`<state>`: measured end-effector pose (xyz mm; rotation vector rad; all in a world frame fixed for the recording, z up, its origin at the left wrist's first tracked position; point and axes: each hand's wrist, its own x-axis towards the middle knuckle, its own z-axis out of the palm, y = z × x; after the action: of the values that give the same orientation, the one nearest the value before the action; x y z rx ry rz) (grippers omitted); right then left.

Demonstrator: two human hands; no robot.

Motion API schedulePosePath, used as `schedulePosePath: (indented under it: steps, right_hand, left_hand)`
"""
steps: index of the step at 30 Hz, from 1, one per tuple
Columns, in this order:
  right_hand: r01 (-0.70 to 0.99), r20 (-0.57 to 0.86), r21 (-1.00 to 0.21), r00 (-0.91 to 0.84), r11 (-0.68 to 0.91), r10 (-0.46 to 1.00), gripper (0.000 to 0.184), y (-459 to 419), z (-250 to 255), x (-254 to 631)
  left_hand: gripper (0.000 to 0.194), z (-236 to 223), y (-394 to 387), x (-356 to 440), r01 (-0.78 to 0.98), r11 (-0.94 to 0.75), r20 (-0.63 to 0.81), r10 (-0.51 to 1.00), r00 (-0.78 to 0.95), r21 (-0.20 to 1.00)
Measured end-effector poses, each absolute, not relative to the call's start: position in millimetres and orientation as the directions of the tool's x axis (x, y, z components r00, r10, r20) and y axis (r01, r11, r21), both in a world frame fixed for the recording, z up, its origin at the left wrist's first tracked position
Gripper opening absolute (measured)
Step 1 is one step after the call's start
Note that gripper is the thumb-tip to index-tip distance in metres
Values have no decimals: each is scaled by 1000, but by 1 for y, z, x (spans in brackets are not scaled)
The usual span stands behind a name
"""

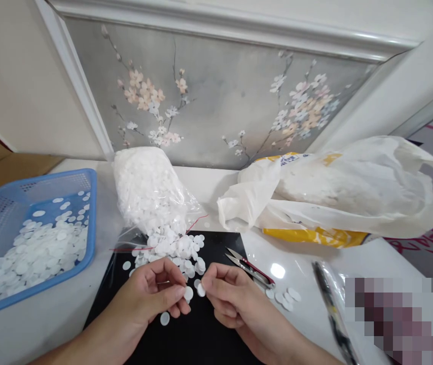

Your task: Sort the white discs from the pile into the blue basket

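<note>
Between thumb and fingers, my left hand (163, 294) pinches a small round white disc (188, 294). Close beside it, my right hand (227, 296) is closed on another white disc (201, 290) at its fingertips. Both hands are above a black mat (197, 339). One loose disc (165, 318) lies below my left hand. Just beyond the hands, a heap of white discs (180, 248) spills from a clear plastic bag (148, 187) full of them. Red-handled thread snips (252, 268) rest at the mat's right edge, blades pointing away.
At the left stands a blue plastic basket (93, 213) holding many discs. A white and yellow plastic bag (315, 187) lies at the back right. Several discs (287, 299) and a dark pen (332, 309) are on the right. A flower-painted panel (220, 96) borders the back.
</note>
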<state>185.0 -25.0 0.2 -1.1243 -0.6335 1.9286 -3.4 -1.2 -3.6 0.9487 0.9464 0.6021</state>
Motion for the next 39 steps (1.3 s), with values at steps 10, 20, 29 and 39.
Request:
schedulePosePath:
  steps: [10, 20, 29, 39]
  right_hand:
    - [-187, -307, -910, -295, -370, 905, 18, -30, -1, 186]
    - [410, 387, -784, -265, 466, 883, 18, -34, -15, 185]
    - [419, 427, -757, -263, 501, 865, 16, -34, -15, 185]
    - [-9, -254, -966, -157, -259, 954, 31, -30, -4, 182]
  left_hand:
    - [13, -5, -1, 0, -21, 430, -376, 812, 447, 902]
    - [20, -5, -2, 0, -34, 432, -375, 817, 437, 901]
    - [16, -5, -2, -1, -26, 431, -373, 807, 458, 902]
    - [28, -6, -4, 1, -123, 469, -359, 797, 487, 875]
